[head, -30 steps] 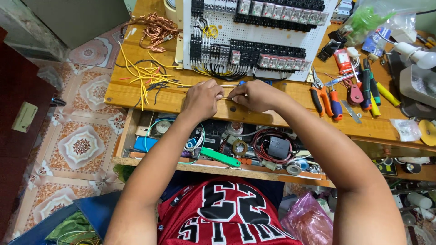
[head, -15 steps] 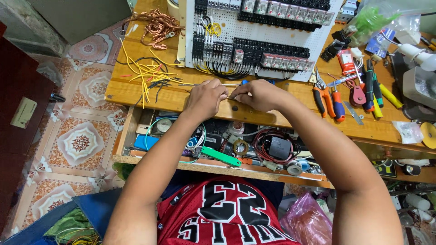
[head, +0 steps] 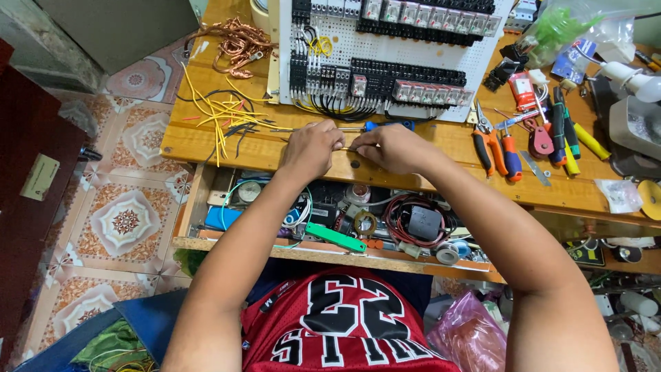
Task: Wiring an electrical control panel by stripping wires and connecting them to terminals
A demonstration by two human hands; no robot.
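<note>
Top: sleeveless red jersey [head: 337, 331], black-and-white numerals and lettering.
Arms: bare.
Hands: left hand [head: 311, 148], right hand [head: 392, 147], no gloves.

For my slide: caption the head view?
Both hands, left and right, pinch a yellow wire over a workbench below a panel.

At the upper right of the frame you have a clear plastic bag [head: 585, 27] with green contents, lying on the wooden bench [head: 441, 141]. Just below it sits a small blue-and-white packet [head: 573, 65] — flat, rectangular. Left of that, a red-and-white blister pack [head: 521, 89]. At the far left, on the dark red cabinet [head: 21, 207], a pale rectangular label [head: 39, 177] — tilted.
</note>
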